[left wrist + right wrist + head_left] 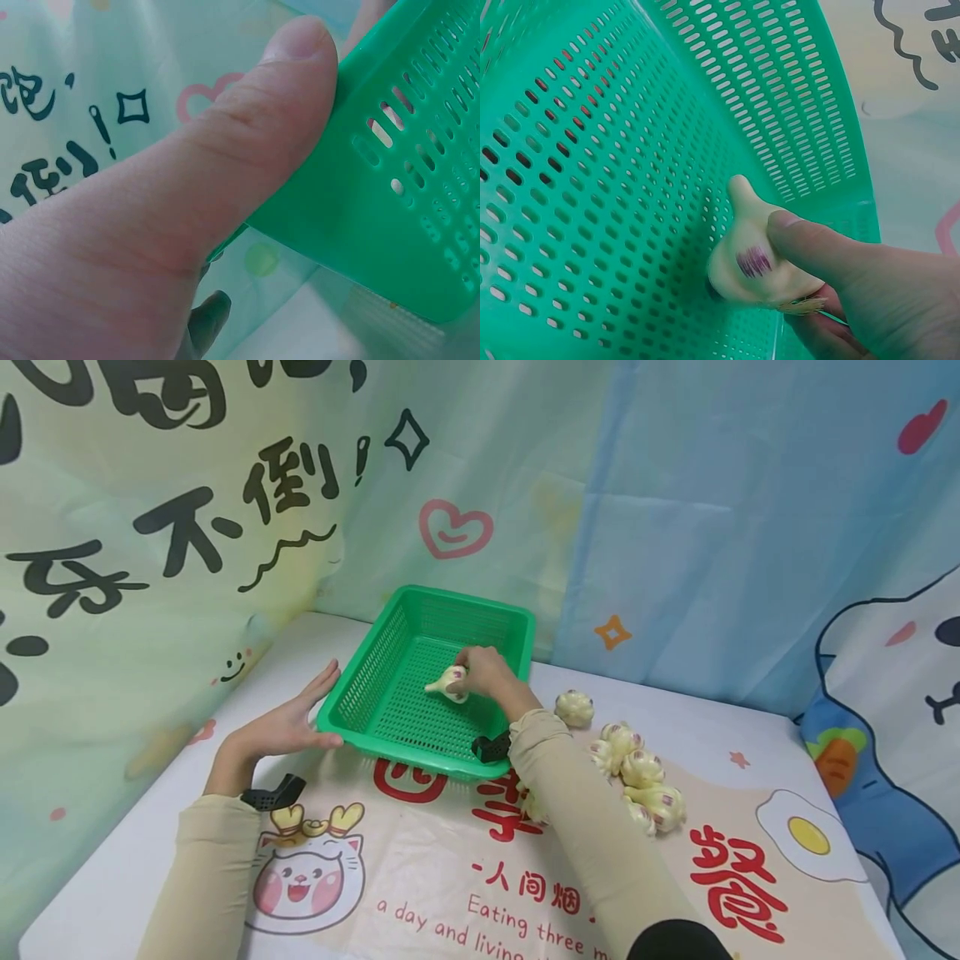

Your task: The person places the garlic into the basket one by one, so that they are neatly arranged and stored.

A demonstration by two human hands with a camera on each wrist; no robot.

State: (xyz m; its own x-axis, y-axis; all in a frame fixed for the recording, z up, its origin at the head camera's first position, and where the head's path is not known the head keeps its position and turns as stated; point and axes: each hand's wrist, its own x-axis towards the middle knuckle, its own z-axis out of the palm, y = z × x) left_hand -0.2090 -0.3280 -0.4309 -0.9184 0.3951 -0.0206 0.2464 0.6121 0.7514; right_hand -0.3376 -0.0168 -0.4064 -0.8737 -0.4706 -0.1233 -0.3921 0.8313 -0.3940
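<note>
In the head view, a green plastic basket (pixel 360 745) with slotted walls stands towards the back of the table. My right hand (pixel 491 677) reaches inside it and pinches a garlic bulb (pixel 447 683) low over the basket floor. The right wrist view shows that bulb (pixel 750 262) to be cream with a purple patch, its stem pointing up and its root tuft near my fingers. At the basket's left front corner, my left hand (pixel 288 720) touches the outside with fingers extended. Its thumb (pixel 255 112) lies against the green wall in the left wrist view.
Right of the basket lie more garlic bulbs: a single one (pixel 574 708) near the back and a cluster (pixel 641 768) in front. Another bulb (pixel 534 806) is partly hidden by my right sleeve. A printed cloth curtain (pixel 465 468) hangs behind the table.
</note>
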